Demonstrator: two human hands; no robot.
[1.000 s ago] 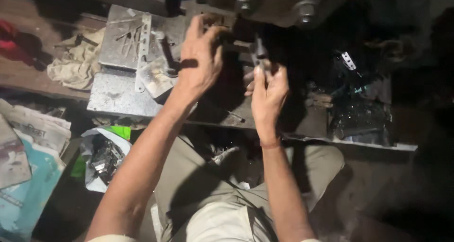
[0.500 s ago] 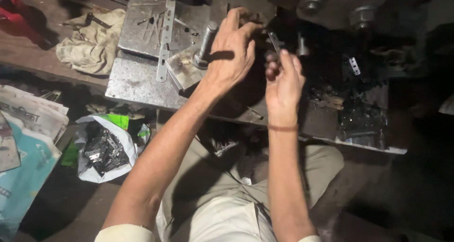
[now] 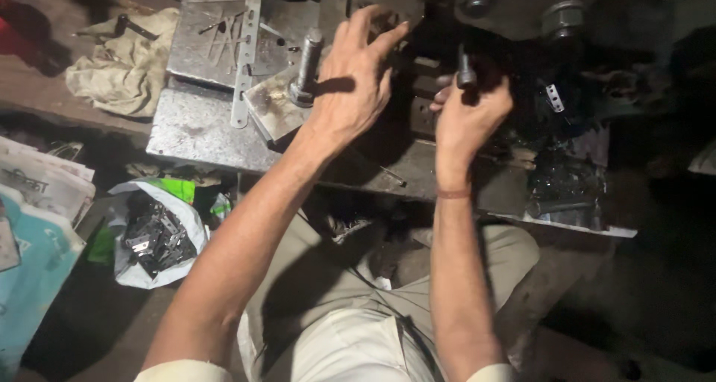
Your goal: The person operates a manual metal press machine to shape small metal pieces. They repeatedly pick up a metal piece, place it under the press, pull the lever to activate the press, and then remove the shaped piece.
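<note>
Left hand (image 3: 350,91): fingers spread, holding nothing, over steel plate (image 3: 201,128) | right hand (image 3: 470,113): clamped on one small metal pin (image 3: 464,67), at 3 o'clock of left | one upright bolt (image 3: 306,65) at 9 o'clock | one bag of metal parts (image 3: 153,233) at 7.

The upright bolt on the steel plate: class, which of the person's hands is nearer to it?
Left. The left hand hovers spread just right of the upright bolt; the right hand is farther right, gripping a small dark tool.
</note>
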